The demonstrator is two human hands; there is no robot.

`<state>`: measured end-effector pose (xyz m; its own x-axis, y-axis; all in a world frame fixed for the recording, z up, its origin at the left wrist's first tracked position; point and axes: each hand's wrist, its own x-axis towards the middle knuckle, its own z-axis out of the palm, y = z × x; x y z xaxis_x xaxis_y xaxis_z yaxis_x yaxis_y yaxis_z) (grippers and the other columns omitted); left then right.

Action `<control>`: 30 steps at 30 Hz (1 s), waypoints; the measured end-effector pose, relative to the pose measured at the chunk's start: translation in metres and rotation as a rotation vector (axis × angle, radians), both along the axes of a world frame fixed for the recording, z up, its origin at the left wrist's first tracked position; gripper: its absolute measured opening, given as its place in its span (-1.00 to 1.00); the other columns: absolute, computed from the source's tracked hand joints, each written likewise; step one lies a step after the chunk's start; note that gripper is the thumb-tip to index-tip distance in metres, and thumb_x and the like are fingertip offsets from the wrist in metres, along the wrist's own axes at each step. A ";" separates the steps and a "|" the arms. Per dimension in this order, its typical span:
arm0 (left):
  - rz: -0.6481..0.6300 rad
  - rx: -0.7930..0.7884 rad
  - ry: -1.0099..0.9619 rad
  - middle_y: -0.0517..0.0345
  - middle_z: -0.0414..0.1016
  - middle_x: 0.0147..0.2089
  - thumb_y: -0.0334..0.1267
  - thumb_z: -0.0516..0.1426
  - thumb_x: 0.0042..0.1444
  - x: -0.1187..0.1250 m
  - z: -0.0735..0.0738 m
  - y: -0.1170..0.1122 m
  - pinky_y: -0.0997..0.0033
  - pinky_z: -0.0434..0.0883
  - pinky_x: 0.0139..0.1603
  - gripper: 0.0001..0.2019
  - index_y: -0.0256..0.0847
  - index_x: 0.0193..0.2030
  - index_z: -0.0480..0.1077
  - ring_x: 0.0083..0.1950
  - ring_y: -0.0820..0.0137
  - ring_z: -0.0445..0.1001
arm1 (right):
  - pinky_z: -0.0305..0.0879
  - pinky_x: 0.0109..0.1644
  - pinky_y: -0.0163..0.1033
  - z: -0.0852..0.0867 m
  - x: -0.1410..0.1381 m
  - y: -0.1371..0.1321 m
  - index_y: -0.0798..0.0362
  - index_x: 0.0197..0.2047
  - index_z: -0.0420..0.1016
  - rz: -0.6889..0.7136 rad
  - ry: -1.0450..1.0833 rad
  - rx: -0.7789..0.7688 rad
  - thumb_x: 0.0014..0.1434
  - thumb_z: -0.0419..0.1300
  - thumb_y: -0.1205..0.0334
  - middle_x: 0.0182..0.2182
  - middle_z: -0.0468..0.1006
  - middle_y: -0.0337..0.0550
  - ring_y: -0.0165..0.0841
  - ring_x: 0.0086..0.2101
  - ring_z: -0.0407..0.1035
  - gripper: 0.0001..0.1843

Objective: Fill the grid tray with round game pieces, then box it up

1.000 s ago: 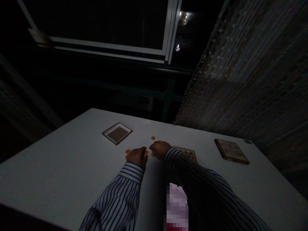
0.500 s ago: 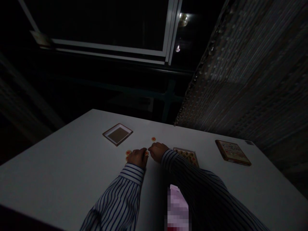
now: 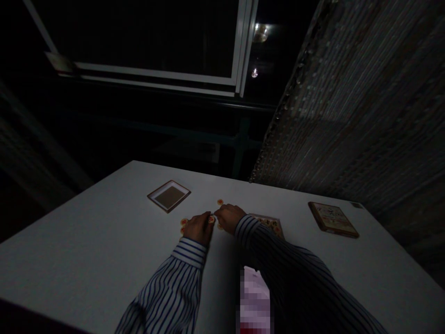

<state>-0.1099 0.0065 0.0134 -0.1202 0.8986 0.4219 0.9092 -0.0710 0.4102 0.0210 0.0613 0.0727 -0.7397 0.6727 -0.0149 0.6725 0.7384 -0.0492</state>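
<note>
Red-marked round piece (image 3: 211, 219) is sitting between the hands, clock centre | left hand (image 3: 197, 228), 8 o'clock, and right hand (image 3: 229, 218), 3 o'clock, are resting half-curled; cannot tell if either is gripping | seemingly positioning pieces; next move calling for light fingertips | lined tray (image 3: 158, 191) is lying at 10 o'clock

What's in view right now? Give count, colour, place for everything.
table: 1, white, centre
loose round pieces: 5 visible, pale and red, table's middle
tray of pieces: 1, pale rim, right of those, partly hidden
shallow open box: 1, brown and white, far left
flat box: 1, brown, right
small rectangle: 1, dark, far right corner
curtain: 1, grey, right
window frame: 1, white, back
lights: 2, bright, beside window frame
bars: several, dark green, behind table
blurred patch: 1, pinkish, bottom edge
sleeves: 2, blue-striped white, forearms
left hand: 1, bare, among pieces
right hand: 1, bare, beside left
</note>
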 end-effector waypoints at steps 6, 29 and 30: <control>-0.055 0.090 -0.049 0.02 0.46 -0.22 -0.20 -0.04 0.01 0.004 0.002 -0.003 0.34 0.32 -0.17 -0.68 -0.28 -0.12 0.30 -0.19 0.33 0.40 | 0.14 -0.20 -0.19 0.010 0.010 -0.003 0.00 -0.19 0.36 -0.007 0.038 0.008 0.10 -0.16 0.24 -0.25 0.42 -0.10 -0.30 -0.22 0.27 -0.68; -0.199 0.169 -0.080 0.06 0.45 -0.19 -0.24 -0.03 0.02 0.045 0.033 -0.014 0.37 0.32 -0.13 -0.73 -0.25 -0.13 0.29 -0.17 0.37 0.40 | 0.08 -0.10 -0.27 0.024 0.064 -0.018 0.04 -0.11 0.33 -0.070 0.232 -0.004 0.12 -0.15 0.23 -0.19 0.43 -0.14 -0.38 -0.17 0.26 -0.66; -0.207 0.175 -0.081 0.06 0.45 -0.19 -0.24 -0.04 0.03 0.047 0.033 -0.014 0.37 0.32 -0.13 -0.73 -0.25 -0.13 0.29 -0.17 0.37 0.40 | 0.08 -0.09 -0.27 0.025 0.066 -0.019 0.04 -0.10 0.33 -0.077 0.237 -0.009 0.12 -0.15 0.23 -0.19 0.42 -0.14 -0.38 -0.17 0.25 -0.66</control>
<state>-0.0628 -0.0070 0.0464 0.0184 0.8217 0.5696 0.8325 -0.3280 0.4464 0.0873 0.0421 0.0975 -0.6696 0.7281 0.1465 0.6959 0.6840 -0.2188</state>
